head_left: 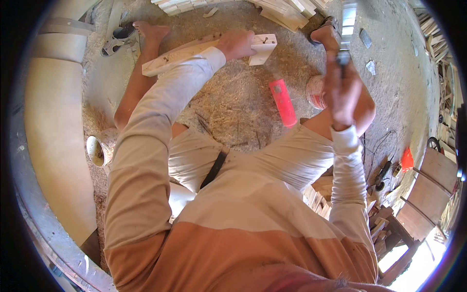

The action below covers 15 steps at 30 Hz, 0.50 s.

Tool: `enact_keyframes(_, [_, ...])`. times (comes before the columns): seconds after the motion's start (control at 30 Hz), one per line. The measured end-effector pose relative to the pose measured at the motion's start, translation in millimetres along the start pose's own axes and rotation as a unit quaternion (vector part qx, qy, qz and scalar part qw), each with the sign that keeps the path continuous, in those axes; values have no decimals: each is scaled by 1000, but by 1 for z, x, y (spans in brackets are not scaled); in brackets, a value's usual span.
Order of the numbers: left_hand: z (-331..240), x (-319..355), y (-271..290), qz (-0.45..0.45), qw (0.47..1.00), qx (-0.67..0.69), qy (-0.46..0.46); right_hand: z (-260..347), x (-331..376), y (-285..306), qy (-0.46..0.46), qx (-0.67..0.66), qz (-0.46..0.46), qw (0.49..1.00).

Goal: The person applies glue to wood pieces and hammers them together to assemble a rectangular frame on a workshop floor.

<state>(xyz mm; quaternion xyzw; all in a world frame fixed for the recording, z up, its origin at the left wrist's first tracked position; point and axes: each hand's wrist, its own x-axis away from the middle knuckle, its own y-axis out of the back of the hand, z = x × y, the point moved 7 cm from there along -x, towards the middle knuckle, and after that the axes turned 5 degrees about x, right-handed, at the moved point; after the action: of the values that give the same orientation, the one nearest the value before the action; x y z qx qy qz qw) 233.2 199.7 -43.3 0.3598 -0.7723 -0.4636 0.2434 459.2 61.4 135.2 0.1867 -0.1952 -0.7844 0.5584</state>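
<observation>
My left hand is closed on a pale wooden piece lying across the far side between my lower legs. The wood has a short block at its right end, and a nail shows on top there. My right hand is raised above my right knee, wrapped around the dark grip of a long, flat metal tool. Motion blurs the tool, and its exact kind cannot be made out. A red cylinder lies on the ground between my thighs, touched by neither hand.
Stacked wood strips lie at the far edge. A small bucket stands near my right knee, and a white container lies tipped at left. A big curved pale sheet lines the left side. A corded tool lies at right.
</observation>
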Motion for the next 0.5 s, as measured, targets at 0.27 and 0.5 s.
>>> enact_keyframes(0.27, [3, -1, 11, 3, 1000, -19, 1, 19, 24, -28, 109, -144, -26, 983])
enact_keyframes(0.5, [-4, 0, 4, 34, 999, -25, 18, -67, -1, -40, 55, 181, 100, 977])
